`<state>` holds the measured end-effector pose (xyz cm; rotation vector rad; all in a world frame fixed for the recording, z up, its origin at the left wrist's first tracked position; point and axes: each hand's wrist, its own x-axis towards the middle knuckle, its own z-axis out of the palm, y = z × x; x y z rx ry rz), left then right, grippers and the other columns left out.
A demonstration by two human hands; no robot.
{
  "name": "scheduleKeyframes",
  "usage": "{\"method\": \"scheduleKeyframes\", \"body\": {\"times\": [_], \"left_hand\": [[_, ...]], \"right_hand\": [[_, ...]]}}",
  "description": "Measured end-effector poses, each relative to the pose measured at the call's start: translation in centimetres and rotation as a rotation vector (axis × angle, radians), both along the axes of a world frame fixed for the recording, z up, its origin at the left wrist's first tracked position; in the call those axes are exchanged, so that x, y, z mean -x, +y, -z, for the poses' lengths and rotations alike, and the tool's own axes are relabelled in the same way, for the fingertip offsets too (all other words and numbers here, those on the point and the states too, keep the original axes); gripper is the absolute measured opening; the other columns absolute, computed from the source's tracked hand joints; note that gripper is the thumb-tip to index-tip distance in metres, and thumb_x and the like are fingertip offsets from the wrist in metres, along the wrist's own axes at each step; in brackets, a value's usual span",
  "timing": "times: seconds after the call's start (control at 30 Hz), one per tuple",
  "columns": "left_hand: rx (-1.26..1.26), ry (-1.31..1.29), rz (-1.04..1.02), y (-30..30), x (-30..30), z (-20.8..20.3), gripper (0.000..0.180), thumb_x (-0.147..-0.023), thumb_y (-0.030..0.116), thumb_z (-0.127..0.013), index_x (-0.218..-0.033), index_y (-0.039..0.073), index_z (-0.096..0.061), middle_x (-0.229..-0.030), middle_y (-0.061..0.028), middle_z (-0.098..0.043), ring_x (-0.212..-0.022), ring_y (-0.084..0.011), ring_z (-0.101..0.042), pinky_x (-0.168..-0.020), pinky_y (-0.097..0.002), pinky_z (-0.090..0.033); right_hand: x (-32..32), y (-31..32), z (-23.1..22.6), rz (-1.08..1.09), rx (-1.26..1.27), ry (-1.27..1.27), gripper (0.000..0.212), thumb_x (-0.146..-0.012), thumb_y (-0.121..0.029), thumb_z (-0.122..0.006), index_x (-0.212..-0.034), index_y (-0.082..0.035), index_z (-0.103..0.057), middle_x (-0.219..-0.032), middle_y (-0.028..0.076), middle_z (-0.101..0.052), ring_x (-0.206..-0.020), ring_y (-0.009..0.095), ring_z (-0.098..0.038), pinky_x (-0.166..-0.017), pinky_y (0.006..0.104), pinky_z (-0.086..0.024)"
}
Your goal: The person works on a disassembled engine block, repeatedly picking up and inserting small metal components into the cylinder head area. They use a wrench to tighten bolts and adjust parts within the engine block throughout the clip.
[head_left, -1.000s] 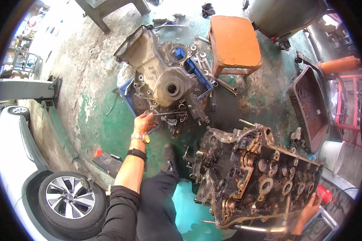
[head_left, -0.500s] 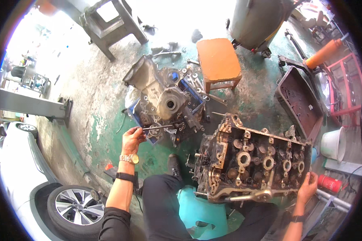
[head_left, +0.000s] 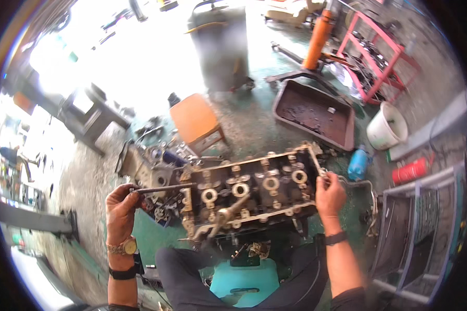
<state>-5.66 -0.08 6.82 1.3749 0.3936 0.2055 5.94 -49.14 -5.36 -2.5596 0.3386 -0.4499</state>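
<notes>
My left hand (head_left: 121, 210) is closed around one end of a long, thin dark metal rod (head_left: 166, 188). The rod points right, its tip by the left end of an engine cylinder head (head_left: 254, 182). Several round openings line the head's oily upper face, and its length runs across in front of my knees. With bent fingers, my right hand (head_left: 330, 197) grips the head's right end; the fingertips are partly hidden. A wrench-like metal tool with a round head (head_left: 225, 214) rests across the near side of the cylinder head, somewhat blurred.
Below the head stands a turquoise stool (head_left: 246, 282). Engine parts (head_left: 140, 168) lie left, near an orange-topped stool (head_left: 194, 119). A brown drip tray (head_left: 316, 136), white bucket (head_left: 387, 126), blue bottle (head_left: 357, 165) and red cylinder (head_left: 410, 171) are right. Grey metal frames (head_left: 415, 228) stand at lower right.
The view has turned right. The cylinder head now lies more level and further left in the picture. My left hand has brought the rod closer to its left end; my right hand stays at its right end.
</notes>
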Motion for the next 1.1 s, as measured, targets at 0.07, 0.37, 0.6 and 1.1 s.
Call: {"method": "scheduleKeyframes", "body": {"times": [0.07,0.37,0.6,1.1], "left_hand": [[0.003,-0.025,0.084,-3.5,-1.7,-2.1,0.019,-0.088,0.002,-0.071,-0.105,-0.005,-0.066,-0.085,-0.0116,-0.07,-0.066,-0.0186,-0.068,-0.061,-0.0292,-0.057],[-0.178,0.08,0.394,-17.7,-8.8,-5.8,0.024,-0.08,-0.011,-0.07,-0.104,-0.007,-0.067,-0.087,-0.0111,-0.072,-0.073,-0.0145,-0.069,-0.065,-0.0264,-0.058],[-0.721,0.053,0.774,-26.1,-13.1,-5.5,0.023,-0.076,-0.008,-0.077,-0.098,-0.005,-0.069,-0.086,-0.0071,-0.071,-0.075,-0.0075,-0.066,-0.066,-0.0224,-0.053],[-0.758,-0.117,1.06,-32.3,-16.6,-1.9,0.027,-0.079,-0.001,-0.075,-0.105,-0.003,-0.066,-0.087,-0.0157,-0.068,-0.072,-0.0288,-0.07,-0.064,-0.0327,-0.055]], "right_hand": [[0.2,-0.6,0.1,-0.016,-0.146,0.035,0.033,-0.089,-0.032,-0.071,-0.111,-0.008,-0.065,-0.099,0.013,-0.072,-0.088,0.034,-0.07,-0.076,0.0446,-0.053],[2.0,-5.7,5.2,0.169,-1.074,-0.135,0.036,-0.105,-0.031,-0.052,-0.122,0.0,-0.06,-0.119,0.008,-0.064,-0.106,0.019,-0.061,-0.091,0.0314,-0.049],[0.8,-6.2,9.1,0.272,-1.122,-0.05,0.03,-0.105,-0.028,-0.053,-0.118,-0.002,-0.061,-0.11,0.003,-0.065,-0.093,0.013,-0.06,-0.08,0.0281,-0.049],[-2.5,-4.7,9.7,0.248,-1.148,0.115,0.033,-0.096,-0.014,-0.066,-0.12,0.006,-0.057,-0.112,0.012,-0.065,-0.098,0.017,-0.062,-0.088,0.0299,-0.05]]}}
